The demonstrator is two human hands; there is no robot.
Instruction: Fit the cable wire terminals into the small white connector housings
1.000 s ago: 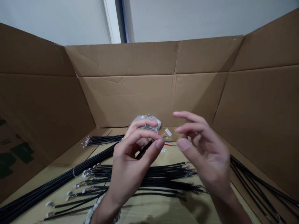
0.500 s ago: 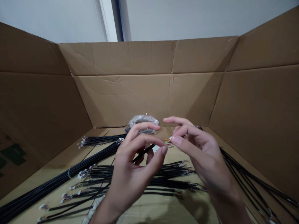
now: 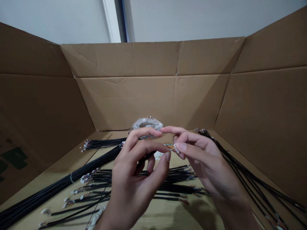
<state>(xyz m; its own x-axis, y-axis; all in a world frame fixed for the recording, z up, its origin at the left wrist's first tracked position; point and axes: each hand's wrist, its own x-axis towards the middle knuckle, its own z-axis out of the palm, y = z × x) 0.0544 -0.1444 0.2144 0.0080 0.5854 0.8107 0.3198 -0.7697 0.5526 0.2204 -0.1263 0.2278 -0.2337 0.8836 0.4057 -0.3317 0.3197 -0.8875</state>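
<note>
Between the thumb and index finger of my left hand (image 3: 141,169) is the end of a black cable (image 3: 145,157), with thin coloured wires (image 3: 169,146) coming out toward the right. My right hand (image 3: 203,153) pinches a small white connector (image 3: 176,148) at the tips of those wires. The tips of both index or middle fingers come close together above the wires. Most of the held cable is hidden behind my left hand.
Black cables with white connectors (image 3: 96,185) lie below the hands. A tied cable bundle (image 3: 59,182) runs along the left, and more cables (image 3: 251,179) on the right. A clear plastic bag (image 3: 146,123) sits at the back, before cardboard walls (image 3: 134,95).
My right hand has moved slightly left, closer to my left hand. The coloured wires now show between the hands, running to the white connector.
</note>
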